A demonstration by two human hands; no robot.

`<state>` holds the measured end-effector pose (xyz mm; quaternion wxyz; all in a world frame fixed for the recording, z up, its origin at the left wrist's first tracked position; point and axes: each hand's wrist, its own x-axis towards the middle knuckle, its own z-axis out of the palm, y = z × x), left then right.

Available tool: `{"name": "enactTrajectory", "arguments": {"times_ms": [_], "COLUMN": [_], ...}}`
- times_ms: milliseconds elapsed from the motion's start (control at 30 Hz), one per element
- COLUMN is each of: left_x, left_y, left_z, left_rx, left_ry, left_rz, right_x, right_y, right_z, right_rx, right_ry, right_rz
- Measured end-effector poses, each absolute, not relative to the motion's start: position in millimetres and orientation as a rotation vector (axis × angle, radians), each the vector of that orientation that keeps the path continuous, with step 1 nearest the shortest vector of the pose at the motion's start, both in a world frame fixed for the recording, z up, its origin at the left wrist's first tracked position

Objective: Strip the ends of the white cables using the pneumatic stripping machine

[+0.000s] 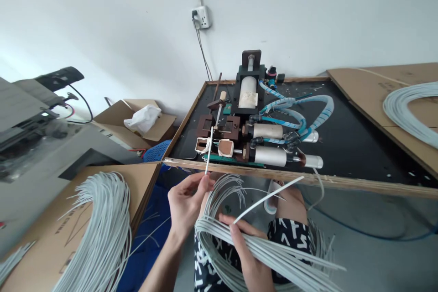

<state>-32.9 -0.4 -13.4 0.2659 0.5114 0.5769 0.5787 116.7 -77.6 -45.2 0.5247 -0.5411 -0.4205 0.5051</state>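
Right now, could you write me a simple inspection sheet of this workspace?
Surface: dark, wood-edged bench, speckled with pale bits.
Job's things: white strand, its far end at the machine, contact unclear; bundle of pale strands in front of the bench.
Clutter: strand pile on cardboard; open box with white plastic; strand coil at right.
Fingers: left hand pinches the white strand; right hand grips the bundle.
Cables: striped hoses looped beside the machine; black cord at the wall socket.
Surroundings: white wall behind; partly blurred equipment at left.
Co-workers: nothing seen.
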Motion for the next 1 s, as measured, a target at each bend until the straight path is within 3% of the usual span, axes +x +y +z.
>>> {"name": "enactTrajectory", "arguments": {"times_ms": [367, 1000], "left_x": [-33, -32], "left_y": [1, 10], "left_z": [-31, -30], "left_rx": [1.427, 1.323], "left_ry": [1.8, 1.725], "left_rz": [1.479, 1.439], "right_x": [116, 116], "right_y": [-77, -72], "right_z": [-57, -53], "right_rx": [-1.308, -1.247], "right_ry": [-1.054, -1.036], "right_rz": [1.185, 1.216]}}
